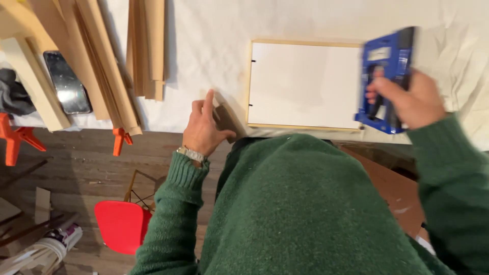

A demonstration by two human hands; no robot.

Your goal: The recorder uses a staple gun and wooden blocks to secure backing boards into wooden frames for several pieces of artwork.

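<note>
- At the far left of the frame, an orange plastic clamp [15, 137] hangs over the edge of the surface [204, 40], which is covered in white cloth, and a second, smaller orange clamp [120, 138] sits further right on the same edge.
- In the upper left, a pale square-cut wooden beam [35, 84] lies slantwise, with a dark smartphone [66, 81] face up just beside it.
- Next to the phone, a bundle of long thin wooden slats [102, 66] runs diagonally, and a shorter stack of wooden strips [147, 46] lies upright in the frame, near the top.
- Low in the left of the frame, on the wooden floor, stands a red plastic chair seat [121, 224], with a white rolled bundle [41, 249] in the corner.
- The left hand [204, 127], in a green knitted sleeve with a metal wristwatch [191, 154], rests at the surface's near edge; its fingers [208, 99] are loosely spread and touch a small brown wooden piece [224, 114], not clasping it.
- Right of centre, a white rectangular canvas in a light wooden frame [305, 84] lies flat on the cloth.
- The right hand [407, 99] hovers over the canvas's right edge, its fingers curled tight around the handle of a blue staple gun [386, 76], blurred.
</note>
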